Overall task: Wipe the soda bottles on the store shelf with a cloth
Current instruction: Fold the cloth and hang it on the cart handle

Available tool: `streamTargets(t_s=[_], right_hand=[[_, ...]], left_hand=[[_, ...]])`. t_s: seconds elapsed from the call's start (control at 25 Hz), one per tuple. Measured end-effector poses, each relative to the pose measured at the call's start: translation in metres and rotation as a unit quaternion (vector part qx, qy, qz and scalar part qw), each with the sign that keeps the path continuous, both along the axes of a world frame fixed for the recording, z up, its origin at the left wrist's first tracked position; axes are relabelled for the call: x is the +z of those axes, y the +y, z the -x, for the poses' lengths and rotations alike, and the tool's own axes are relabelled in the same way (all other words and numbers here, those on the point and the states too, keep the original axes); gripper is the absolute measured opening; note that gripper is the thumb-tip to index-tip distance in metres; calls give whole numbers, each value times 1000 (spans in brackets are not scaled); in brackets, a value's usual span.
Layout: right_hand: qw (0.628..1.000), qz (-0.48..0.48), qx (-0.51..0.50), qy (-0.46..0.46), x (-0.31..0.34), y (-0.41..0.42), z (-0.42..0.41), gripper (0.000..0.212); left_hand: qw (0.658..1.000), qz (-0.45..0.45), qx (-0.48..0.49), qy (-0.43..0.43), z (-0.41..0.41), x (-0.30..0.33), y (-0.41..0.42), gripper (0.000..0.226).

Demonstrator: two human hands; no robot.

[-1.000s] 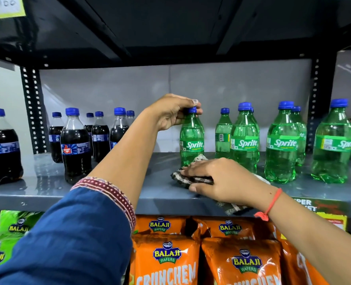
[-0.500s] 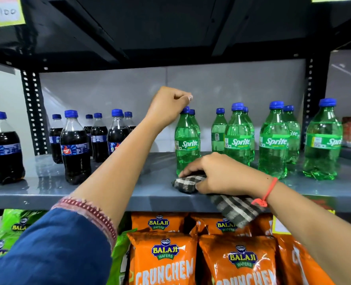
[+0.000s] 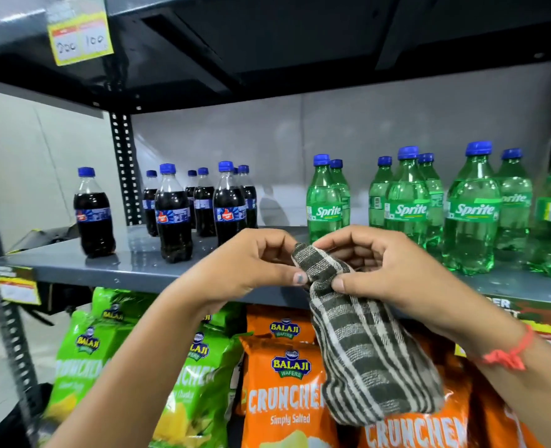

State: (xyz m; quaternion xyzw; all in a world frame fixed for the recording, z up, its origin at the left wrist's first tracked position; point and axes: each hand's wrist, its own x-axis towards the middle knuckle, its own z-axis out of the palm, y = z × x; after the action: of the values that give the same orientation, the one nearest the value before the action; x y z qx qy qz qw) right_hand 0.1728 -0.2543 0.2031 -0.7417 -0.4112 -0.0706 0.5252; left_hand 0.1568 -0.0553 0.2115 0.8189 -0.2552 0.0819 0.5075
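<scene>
Both my hands hold a grey-and-white checked cloth [image 3: 361, 350] in front of the shelf edge. My left hand [image 3: 251, 270] pinches its top left, and my right hand [image 3: 371, 266] grips its top right; the rest of the cloth hangs down over the snack bags. Several green Sprite bottles [image 3: 324, 202] with blue caps stand on the grey metal shelf [image 3: 131, 270] behind my hands, toward the right. Several dark cola bottles [image 3: 172, 215] with blue caps stand at the left. Neither hand touches a bottle.
Orange snack bags [image 3: 283, 392] and green snack bags [image 3: 83, 360] fill the shelf below. A black perforated upright [image 3: 123, 169] stands behind the cola bottles. A yellow price tag [image 3: 80, 38] hangs from the upper shelf, whose dark underside is close overhead.
My left hand has left the Sprite bottle's cap and come down to the cloth. My right hand has lifted the cloth off the shelf; both hands now hold it. The view has shifted left.
</scene>
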Motion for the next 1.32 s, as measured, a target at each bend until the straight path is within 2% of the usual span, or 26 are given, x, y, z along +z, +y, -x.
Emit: streamTargets(t_s=[0.08, 0.16, 0.24, 0.32, 0.4, 0.48, 0.6, 0.68, 0.76, 0.88, 0.96, 1.2, 1.32], right_hand=[[999, -5, 33, 17, -11, 0, -2, 42], [991, -14, 108, 78, -21, -1, -4, 36], [971, -28, 179, 159, -30, 0, -6, 30], [958, -15, 218, 186, -38, 4, -5, 32], [961, 17, 222, 162, -43, 11, -1, 39], [975, 52, 183, 112, -43, 19, 4, 41], [983, 141, 112, 20, -38, 25, 16, 20], [975, 207, 61, -46, -34, 29, 25, 8], [962, 248, 8, -111, -30, 34, 34, 7], [940, 294, 0, -175, -25, 44, 51, 8], [929, 327, 2, -176, -28, 52, 61, 9], [919, 372, 22, -130, -45, 60, 62, 10], [894, 424, 49, -137, -60, 74, 55, 11]], left_hand=[[999, 38, 22, -4, 7, -9, -5, 16], [997, 53, 49, -4, 15, -17, -7, 17], [996, 47, 71, -8, 22, -25, -9, 20], [995, 24, 96, -16, 32, -32, -11, 23], [992, -14, 124, -21, 43, -36, -8, 24], [985, -73, 154, -26, 53, -36, -3, 24], [956, -185, 220, -65, 71, -35, 4, 16], [940, -232, 236, -85, 85, -35, 6, 13], [926, -275, 247, -80, 99, -35, 11, 11], [894, -377, 238, -30, 114, -43, 21, 16], [876, -427, 224, -4, 124, -52, 28, 17], [898, -373, 235, 19, 155, -71, 54, 35], [909, -339, 237, 42, 171, -83, 62, 37]])
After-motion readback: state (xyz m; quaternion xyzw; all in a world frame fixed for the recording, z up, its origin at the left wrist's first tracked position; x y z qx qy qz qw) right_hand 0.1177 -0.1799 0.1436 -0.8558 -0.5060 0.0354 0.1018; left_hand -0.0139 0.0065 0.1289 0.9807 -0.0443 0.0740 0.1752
